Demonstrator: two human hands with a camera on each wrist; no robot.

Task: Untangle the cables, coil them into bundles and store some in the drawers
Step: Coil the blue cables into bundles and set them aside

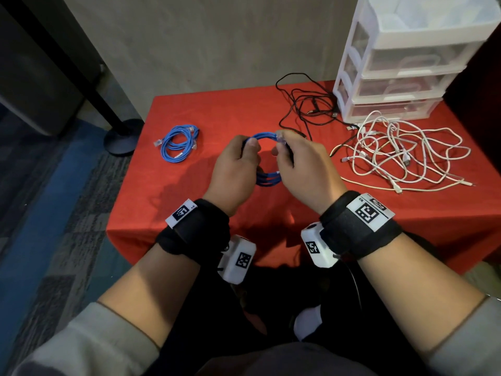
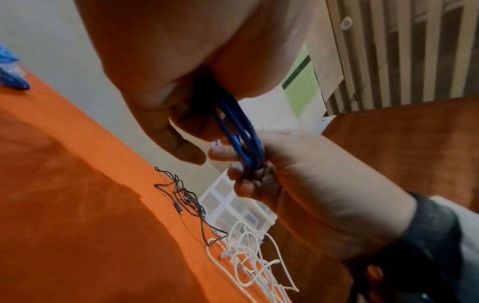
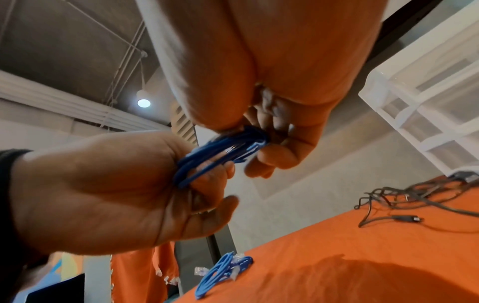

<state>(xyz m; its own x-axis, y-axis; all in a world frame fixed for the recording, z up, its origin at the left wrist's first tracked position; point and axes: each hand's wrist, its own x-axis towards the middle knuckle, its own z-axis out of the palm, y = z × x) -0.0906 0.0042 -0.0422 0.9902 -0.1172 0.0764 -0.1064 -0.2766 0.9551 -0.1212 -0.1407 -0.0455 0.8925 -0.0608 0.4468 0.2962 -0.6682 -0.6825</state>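
Above the red table's middle, both hands hold one coiled blue cable (image 1: 264, 136) as a ring. My left hand (image 1: 238, 166) grips the ring's left side, fingers curled round the strands (image 3: 197, 164). On the right side my right hand (image 1: 295, 164) pinches the strands (image 2: 241, 141) near a clear plug. A second blue coil (image 1: 177, 143) lies flat at the table's left. Behind the hands lies a tangle of black cables (image 1: 309, 104), and a tangle of white cables (image 1: 393, 150) is spread at the right. The white drawer unit (image 1: 401, 74) stands at the back right with its drawers closed.
The red cloth (image 1: 189, 191) hangs over the table's near and left edges. A black pole on a round base (image 1: 122, 137) stands on the carpet left of the table. A grey wall rises just behind the table.
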